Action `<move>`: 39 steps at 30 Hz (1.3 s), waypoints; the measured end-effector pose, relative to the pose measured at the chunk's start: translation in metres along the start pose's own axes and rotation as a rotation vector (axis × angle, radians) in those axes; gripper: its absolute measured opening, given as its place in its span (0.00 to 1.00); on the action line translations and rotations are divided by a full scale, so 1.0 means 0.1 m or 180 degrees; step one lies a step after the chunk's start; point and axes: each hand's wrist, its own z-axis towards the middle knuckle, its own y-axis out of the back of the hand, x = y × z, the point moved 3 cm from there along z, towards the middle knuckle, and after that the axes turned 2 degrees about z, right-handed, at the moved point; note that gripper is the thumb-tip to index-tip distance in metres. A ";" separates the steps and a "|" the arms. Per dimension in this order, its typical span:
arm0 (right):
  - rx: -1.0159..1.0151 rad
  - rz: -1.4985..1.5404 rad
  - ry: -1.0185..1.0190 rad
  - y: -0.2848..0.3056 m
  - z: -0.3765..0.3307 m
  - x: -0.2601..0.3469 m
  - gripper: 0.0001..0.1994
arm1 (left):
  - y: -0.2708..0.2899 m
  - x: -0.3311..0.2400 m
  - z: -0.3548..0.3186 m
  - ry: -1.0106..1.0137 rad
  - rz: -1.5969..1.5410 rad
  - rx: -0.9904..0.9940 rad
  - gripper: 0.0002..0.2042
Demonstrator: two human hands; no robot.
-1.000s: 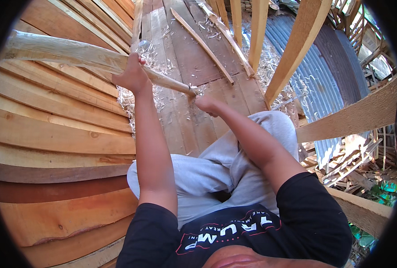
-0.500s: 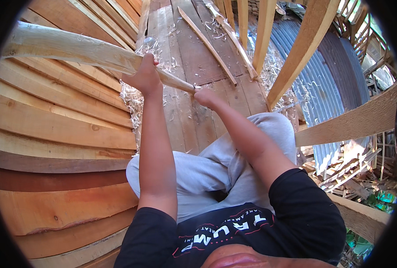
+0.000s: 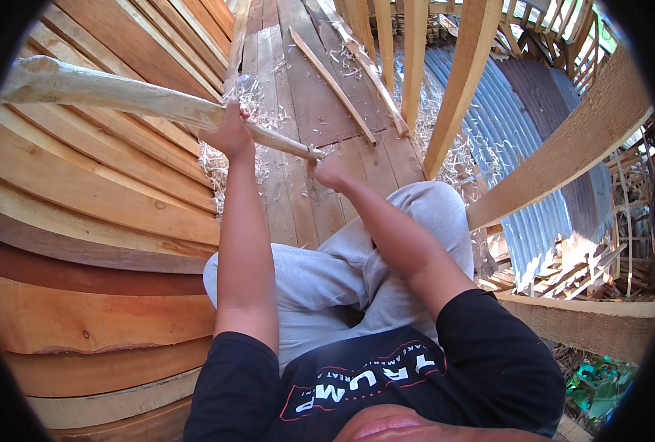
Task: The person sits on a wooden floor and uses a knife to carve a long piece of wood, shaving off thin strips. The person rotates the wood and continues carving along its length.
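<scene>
A long tapered wooden pole is gripped around its middle by the left hand, slanting down over the plank floor. The pole's thin end is met by the closed right hand; what it holds cannot be told. Wood shavings are scattered beneath.

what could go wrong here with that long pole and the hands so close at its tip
The right hand sits right at the thin end of the pole, so a slip could jab it. The left hand alone bears the long overhang, which may swing. Shavings on the planks look slippery.
</scene>
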 end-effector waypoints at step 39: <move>-0.0168 -0.1112 0.0107 0.12 0.42 0.17 0.17 | 0.16 0.04 0.23 0.0065 0.0149 -0.0223 0.15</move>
